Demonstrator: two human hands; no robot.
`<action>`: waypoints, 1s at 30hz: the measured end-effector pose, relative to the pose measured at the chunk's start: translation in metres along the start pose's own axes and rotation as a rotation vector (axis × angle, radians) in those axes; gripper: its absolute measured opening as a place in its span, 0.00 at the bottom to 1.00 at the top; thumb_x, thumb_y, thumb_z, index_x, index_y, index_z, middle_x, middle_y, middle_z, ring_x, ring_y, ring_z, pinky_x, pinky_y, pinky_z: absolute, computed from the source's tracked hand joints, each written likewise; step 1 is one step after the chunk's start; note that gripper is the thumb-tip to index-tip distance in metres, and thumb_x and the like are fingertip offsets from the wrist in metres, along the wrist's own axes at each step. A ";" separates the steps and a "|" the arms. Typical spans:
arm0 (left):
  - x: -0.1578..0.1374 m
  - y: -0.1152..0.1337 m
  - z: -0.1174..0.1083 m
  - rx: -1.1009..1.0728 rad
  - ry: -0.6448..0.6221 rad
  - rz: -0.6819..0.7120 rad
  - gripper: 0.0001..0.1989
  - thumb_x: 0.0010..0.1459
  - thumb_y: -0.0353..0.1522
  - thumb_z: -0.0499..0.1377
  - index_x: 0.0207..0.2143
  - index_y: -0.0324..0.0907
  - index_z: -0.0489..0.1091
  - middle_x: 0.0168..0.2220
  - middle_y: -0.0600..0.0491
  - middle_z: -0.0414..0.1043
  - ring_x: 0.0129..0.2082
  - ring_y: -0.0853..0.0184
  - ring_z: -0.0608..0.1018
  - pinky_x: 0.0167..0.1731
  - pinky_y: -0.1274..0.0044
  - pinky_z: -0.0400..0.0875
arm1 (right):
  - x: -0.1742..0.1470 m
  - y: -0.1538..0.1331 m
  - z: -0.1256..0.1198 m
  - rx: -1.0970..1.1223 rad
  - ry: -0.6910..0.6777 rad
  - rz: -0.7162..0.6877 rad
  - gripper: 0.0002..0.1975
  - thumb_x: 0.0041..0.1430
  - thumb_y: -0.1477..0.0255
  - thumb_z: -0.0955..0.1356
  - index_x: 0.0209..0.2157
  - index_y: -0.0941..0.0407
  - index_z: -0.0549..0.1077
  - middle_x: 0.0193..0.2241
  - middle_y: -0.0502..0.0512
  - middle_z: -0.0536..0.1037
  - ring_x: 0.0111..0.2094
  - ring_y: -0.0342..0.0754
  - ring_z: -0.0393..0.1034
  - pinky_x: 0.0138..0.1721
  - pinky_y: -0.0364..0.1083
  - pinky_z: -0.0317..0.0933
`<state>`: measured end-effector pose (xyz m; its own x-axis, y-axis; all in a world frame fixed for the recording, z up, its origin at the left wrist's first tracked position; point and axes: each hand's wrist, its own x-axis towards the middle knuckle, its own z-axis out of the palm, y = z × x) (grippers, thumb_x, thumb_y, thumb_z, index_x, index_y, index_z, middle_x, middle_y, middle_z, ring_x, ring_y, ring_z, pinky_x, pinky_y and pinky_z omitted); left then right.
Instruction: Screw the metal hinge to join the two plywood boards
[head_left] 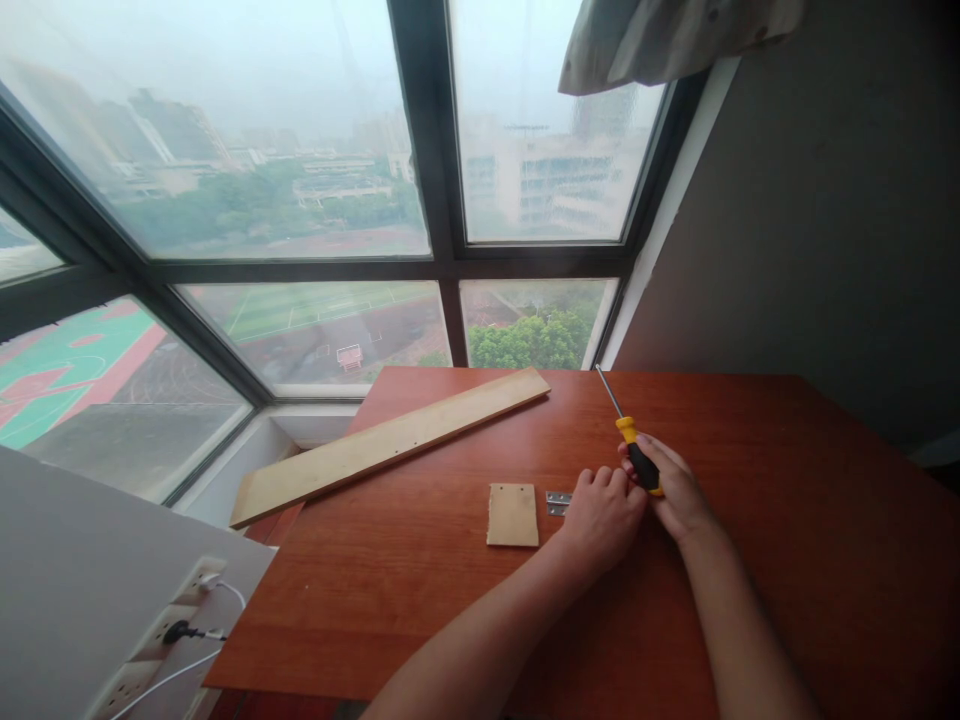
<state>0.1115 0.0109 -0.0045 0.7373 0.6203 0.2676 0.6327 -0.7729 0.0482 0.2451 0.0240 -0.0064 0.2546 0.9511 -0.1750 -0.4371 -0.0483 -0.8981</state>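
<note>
My right hand [681, 488] is wrapped round the black and yellow handle of a screwdriver [643, 464]. The screwdriver's metal shaft points up and away, toward the window. Beside it, my left hand [606, 510] is closed with the knuckles up, close against the right hand. Its fingertips are hidden, so what they hold, if anything, cannot be seen. A silver metal hinge [557, 503] lies on the table just left of my left hand, partly covered by it. Farther left is a small square wooden board [513, 516] with two holes near its top edge.
A long wooden plank [397, 440] lies slantwise across the far left of the reddish-brown table [390, 590], its left end past the table edge. Large windows [300, 130] rise behind, with a grey wall [817, 220] on the right. Wall sockets [169, 630] with plugged-in cables are at lower left.
</note>
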 end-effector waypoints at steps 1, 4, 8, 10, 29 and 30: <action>0.000 0.000 0.000 0.004 -0.001 0.001 0.12 0.66 0.32 0.44 0.46 0.42 0.64 0.44 0.46 0.66 0.40 0.61 0.68 0.35 0.70 0.64 | 0.000 0.000 0.000 -0.001 0.000 -0.001 0.12 0.51 0.62 0.72 0.32 0.56 0.75 0.29 0.50 0.74 0.25 0.39 0.63 0.23 0.37 0.60; 0.001 -0.001 0.000 0.015 -0.016 0.005 0.12 0.66 0.32 0.44 0.46 0.42 0.64 0.44 0.47 0.67 0.40 0.62 0.68 0.36 0.71 0.63 | 0.000 0.000 -0.001 -0.005 -0.001 0.001 0.12 0.51 0.62 0.72 0.33 0.56 0.75 0.30 0.51 0.74 0.25 0.39 0.63 0.23 0.37 0.60; 0.000 -0.002 -0.002 0.022 -0.039 0.013 0.12 0.66 0.32 0.45 0.46 0.42 0.64 0.44 0.47 0.67 0.40 0.62 0.68 0.36 0.71 0.63 | 0.001 0.000 -0.002 -0.006 -0.008 0.003 0.12 0.51 0.62 0.72 0.34 0.56 0.75 0.30 0.51 0.74 0.26 0.39 0.63 0.23 0.37 0.60; 0.000 -0.002 -0.003 0.028 -0.037 0.016 0.11 0.66 0.32 0.45 0.45 0.41 0.65 0.43 0.46 0.67 0.40 0.62 0.68 0.35 0.71 0.63 | 0.001 0.000 -0.001 -0.006 -0.011 0.002 0.12 0.52 0.62 0.72 0.33 0.56 0.75 0.30 0.51 0.74 0.25 0.39 0.63 0.23 0.37 0.60; -0.011 -0.025 -0.011 0.047 -0.078 -0.010 0.09 0.64 0.30 0.47 0.38 0.41 0.66 0.38 0.47 0.65 0.39 0.61 0.68 0.36 0.69 0.63 | -0.003 -0.004 0.004 -0.018 0.009 0.020 0.13 0.50 0.63 0.73 0.35 0.55 0.75 0.30 0.50 0.75 0.24 0.39 0.64 0.21 0.37 0.60; -0.014 -0.029 -0.012 0.053 -0.081 -0.022 0.08 0.64 0.30 0.48 0.38 0.40 0.66 0.39 0.47 0.65 0.39 0.61 0.68 0.37 0.69 0.63 | -0.003 -0.004 0.004 -0.017 0.013 0.024 0.13 0.50 0.63 0.73 0.36 0.55 0.75 0.30 0.50 0.75 0.24 0.40 0.64 0.21 0.38 0.60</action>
<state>0.0803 0.0229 0.0019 0.7385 0.6474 0.1885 0.6590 -0.7522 0.0018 0.2428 0.0230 -0.0008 0.2550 0.9456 -0.2020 -0.4290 -0.0766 -0.9000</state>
